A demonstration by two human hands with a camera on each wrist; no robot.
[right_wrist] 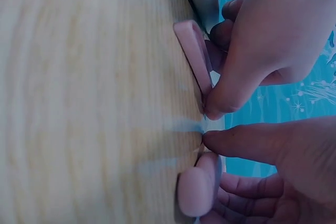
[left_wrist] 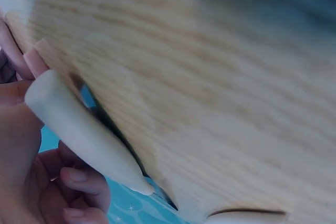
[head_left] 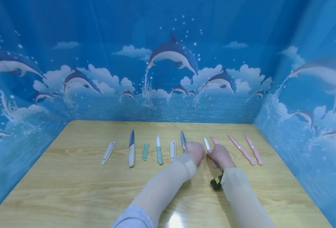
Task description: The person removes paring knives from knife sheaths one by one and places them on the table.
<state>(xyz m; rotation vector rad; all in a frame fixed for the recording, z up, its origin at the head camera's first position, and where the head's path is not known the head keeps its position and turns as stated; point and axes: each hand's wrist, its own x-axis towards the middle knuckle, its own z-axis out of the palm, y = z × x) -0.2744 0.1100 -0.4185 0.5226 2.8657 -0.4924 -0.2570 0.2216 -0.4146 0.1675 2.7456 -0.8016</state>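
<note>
In the head view my left hand (head_left: 195, 152) and right hand (head_left: 221, 156) work close together over the table. Thumb and fingers of the left pinch a pink knife sheath (right_wrist: 193, 53), seen in the right wrist view. My right hand pinches a small pink-handled knife (head_left: 207, 144), its bright blade pointing away from me. Another pink piece (head_left: 214, 139) lies partly hidden behind the right hand. Beside the left hand is a knife with a dark blade (head_left: 183, 138); its cream handle (left_wrist: 84, 129) shows in the left wrist view.
Two pink sheathed knives (head_left: 241, 150) lie to the right. Leftward stand a white sheath (head_left: 172, 150), a green-handled knife (head_left: 159, 155), a green sheath (head_left: 145, 152), a white-handled knife (head_left: 131, 155) and another white sheath (head_left: 108, 153). A dolphin-print curtain (head_left: 168, 104) surrounds the wooden table (head_left: 85, 196).
</note>
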